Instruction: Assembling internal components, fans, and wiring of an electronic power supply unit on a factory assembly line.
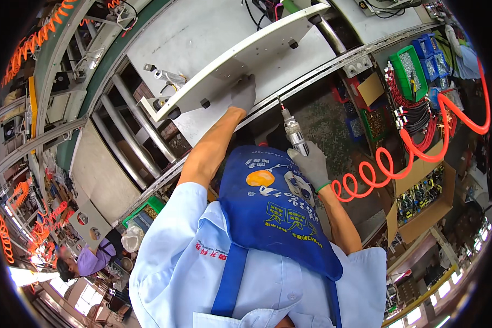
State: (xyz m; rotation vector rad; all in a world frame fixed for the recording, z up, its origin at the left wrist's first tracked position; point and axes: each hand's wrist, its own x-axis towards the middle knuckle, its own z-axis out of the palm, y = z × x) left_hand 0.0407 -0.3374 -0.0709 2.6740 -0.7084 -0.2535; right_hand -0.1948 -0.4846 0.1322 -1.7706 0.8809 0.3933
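A white metal panel [262, 53] stands tilted on the work line in front of me, its face with small black feet turned my way. My left hand [243, 94], in a pale glove, rests against the lower part of that face with its fingers laid out along it. Closer to my body, my gloved right hand [310, 165] is wrapped round a silver powered screwdriver [294, 134]. Its slim bit points up and away, apart from the panel. A metal spring-like part [169, 75] shows behind the panel's left end.
A coiled orange air hose [388, 176] loops at my right. Beyond it are a green bin of small metal parts [408, 68], blue bins [431, 65], bundled red wires [402, 95] and a cardboard box of circuit boards [421, 197]. Steel rollers [131, 126] lie left; another person [93, 259] is far left.
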